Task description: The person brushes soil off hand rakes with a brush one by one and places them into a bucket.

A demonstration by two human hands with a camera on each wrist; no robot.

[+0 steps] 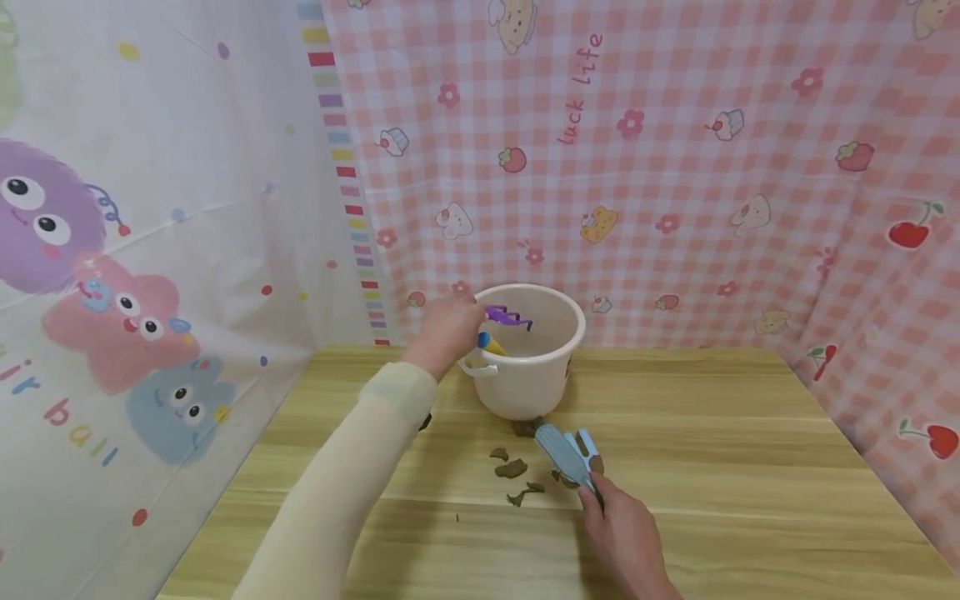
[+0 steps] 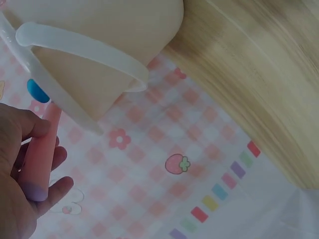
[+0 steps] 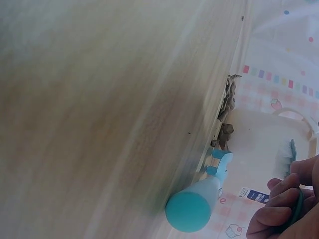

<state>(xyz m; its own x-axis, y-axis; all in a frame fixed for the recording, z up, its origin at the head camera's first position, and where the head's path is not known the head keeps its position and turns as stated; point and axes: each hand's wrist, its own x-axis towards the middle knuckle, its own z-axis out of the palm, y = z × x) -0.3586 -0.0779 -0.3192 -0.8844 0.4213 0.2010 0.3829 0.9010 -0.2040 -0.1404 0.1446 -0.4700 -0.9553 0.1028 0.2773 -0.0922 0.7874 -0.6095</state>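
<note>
My left hand (image 1: 447, 329) (image 2: 20, 149) grips a pink handle (image 2: 40, 157) with a purple end, at the rim of the white bucket (image 1: 517, 387) (image 2: 149, 30) (image 3: 249, 144). A purple pronged head (image 1: 510, 317) shows inside the bucket, beside a blue and yellow item (image 1: 491, 343). In front of the bucket, my right hand (image 1: 626, 533) (image 3: 284, 209) holds a grey-blue brush (image 1: 562, 454) (image 3: 292, 154) by its handle, bristles visible in the right wrist view. A light blue tool (image 1: 587, 446) with a teal end (image 3: 188, 211) lies on the wooden table, partly behind the brush.
Several dry brown leaf pieces (image 1: 512, 469) (image 3: 227, 102) lie on the table in front of the bucket. A small dark item (image 1: 425, 422) shows beside my left sleeve. Patterned cloths (image 1: 637, 175) hang behind and at both sides of the table (image 1: 697, 467).
</note>
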